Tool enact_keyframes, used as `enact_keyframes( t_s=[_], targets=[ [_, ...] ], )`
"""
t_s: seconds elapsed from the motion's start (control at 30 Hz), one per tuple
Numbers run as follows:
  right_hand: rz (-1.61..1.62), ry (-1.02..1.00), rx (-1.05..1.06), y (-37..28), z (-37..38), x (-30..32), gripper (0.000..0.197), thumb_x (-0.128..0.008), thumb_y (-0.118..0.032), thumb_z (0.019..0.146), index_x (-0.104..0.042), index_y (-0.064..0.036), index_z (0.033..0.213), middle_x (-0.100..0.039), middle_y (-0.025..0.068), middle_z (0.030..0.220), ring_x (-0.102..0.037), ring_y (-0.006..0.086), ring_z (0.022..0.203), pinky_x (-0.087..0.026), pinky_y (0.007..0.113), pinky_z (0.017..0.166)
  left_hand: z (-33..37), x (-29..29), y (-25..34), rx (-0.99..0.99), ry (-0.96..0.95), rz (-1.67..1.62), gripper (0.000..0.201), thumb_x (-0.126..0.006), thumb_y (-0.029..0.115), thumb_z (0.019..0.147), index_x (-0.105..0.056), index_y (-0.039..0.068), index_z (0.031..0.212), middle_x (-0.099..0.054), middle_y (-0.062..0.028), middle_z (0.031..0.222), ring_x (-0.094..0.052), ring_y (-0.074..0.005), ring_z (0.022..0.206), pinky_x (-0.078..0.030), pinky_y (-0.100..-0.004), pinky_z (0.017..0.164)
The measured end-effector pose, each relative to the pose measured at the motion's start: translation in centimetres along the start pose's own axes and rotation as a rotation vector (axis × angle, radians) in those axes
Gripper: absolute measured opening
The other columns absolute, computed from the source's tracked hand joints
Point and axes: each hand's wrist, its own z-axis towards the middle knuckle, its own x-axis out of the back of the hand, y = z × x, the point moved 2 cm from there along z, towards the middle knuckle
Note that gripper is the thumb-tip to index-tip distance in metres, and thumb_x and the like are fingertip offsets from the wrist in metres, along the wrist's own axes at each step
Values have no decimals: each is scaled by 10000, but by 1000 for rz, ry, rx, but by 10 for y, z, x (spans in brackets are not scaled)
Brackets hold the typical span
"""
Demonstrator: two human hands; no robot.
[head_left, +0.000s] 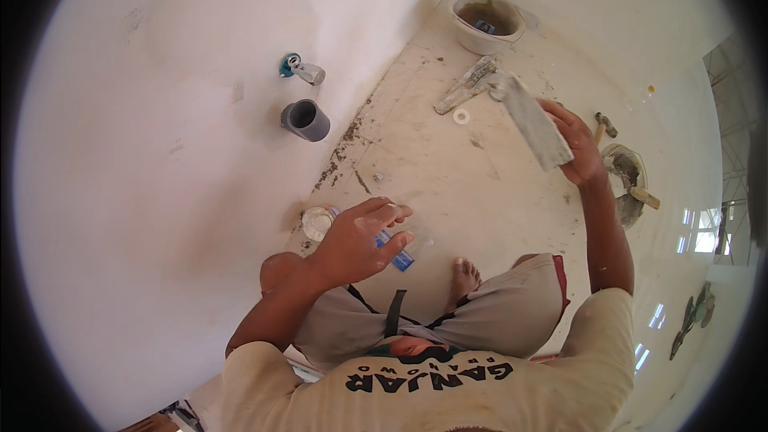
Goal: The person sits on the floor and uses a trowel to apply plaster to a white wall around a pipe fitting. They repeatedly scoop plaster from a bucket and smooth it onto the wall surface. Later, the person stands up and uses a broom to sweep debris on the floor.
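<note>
My right hand [576,140] grips a long, flat, pale grey slab [534,124] by its near right edge, over the floor. What the slab is I cannot make out; its far end meets a crumpled grey lump. Below that end, a plaster-smeared flat tool [464,86] lies on the floor. My left hand [364,240] hovers above my left knee, fingers slightly bent, thumb apart, with nothing seen in it. Partly hidden behind it is a clear plastic item with a blue label [402,261]. Beside that hand stands a small round white tub [318,224].
A white basin [472,40] of murky water stands in the far corner. At right are a hammer [606,125] and a mortar-smeared bowl [632,162] with a wooden-handled tool [645,198]. A grey pipe [308,122] and a teal-ringed fitting [302,70] protrude from the left wall. A white ring [462,117] lies mid-floor.
</note>
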Motion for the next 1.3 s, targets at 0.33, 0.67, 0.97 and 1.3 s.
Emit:
enact_keyframes(
  t_s=[0.33,0.67,0.97,1.3],
  targets=[
    [42,-378,40,-2,63,-276,571,-630,-111,910,-405,0,1423,-631,158,1034,-661,203,859,-622,315,703,-37,28,48,-381,201,-95,230,-754,95,789,-681,36,998,-657,-109,902,-648,-262,761,-542,-349,653],
    [-221,307,543,88,112,-414,621,-596,-142,898,-357,61,1433,-580,264,1201,-584,364,1105,-489,442,953,-72,42,34,-334,229,-122,227,-771,40,735,-702,0,947,-672,-135,818,-650,-243,678,-518,-315,587],
    [-241,268,404,98,109,-427,629,-581,-137,888,-346,18,1450,-542,312,1248,-509,456,1172,-403,492,1013,-81,45,16,-148,219,-26,226,-767,17,738,-698,-12,950,-683,-139,844,-661,-247,704,-529,-319,622],
    [-93,479,636,84,127,-415,592,-595,-99,880,-384,46,1414,-552,301,1262,-552,428,1149,-436,462,983,-82,39,14,-154,208,57,232,-769,54,768,-684,-3,977,-677,-143,864,-662,-275,737,-536,-339,641]
  ],
)
